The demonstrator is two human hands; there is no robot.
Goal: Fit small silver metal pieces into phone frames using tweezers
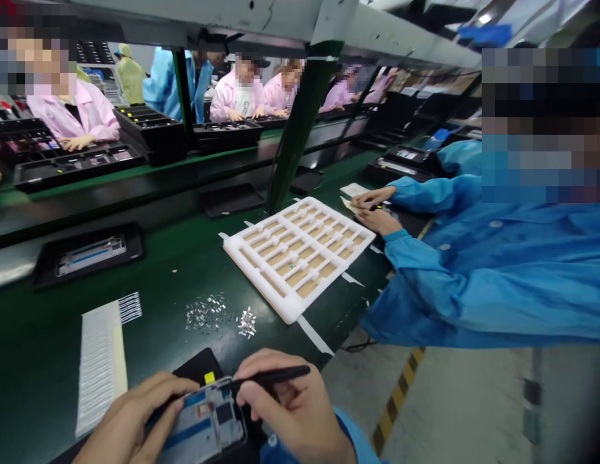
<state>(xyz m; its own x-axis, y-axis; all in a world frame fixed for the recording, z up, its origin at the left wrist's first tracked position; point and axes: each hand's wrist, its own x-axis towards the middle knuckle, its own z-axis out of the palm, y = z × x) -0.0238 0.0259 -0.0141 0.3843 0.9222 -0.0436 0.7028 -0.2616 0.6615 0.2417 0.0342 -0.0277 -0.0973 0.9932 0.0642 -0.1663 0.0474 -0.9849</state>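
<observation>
My left hand [140,412] lies over the left side of a phone frame [193,428], its thumb and fingers closed on the edge. The metal frame has blue strips, a dark square part and a small copper-coloured patch. It rests on a black tray [203,367] with a yellow tab [209,377]. My right hand [294,406] pinches slim black tweezers [275,375]. Their tip points left and meets the frame's top edge; whether they grip a part there is too small to tell.
Loose small metal pieces [205,314] lie ahead, beside a sheet of thin strips [99,361]. A white compartment tray [300,254] is taped to the green bench. Another phone frame sits in a black tray [135,258]. A co-worker's blue sleeve [425,258] is at right.
</observation>
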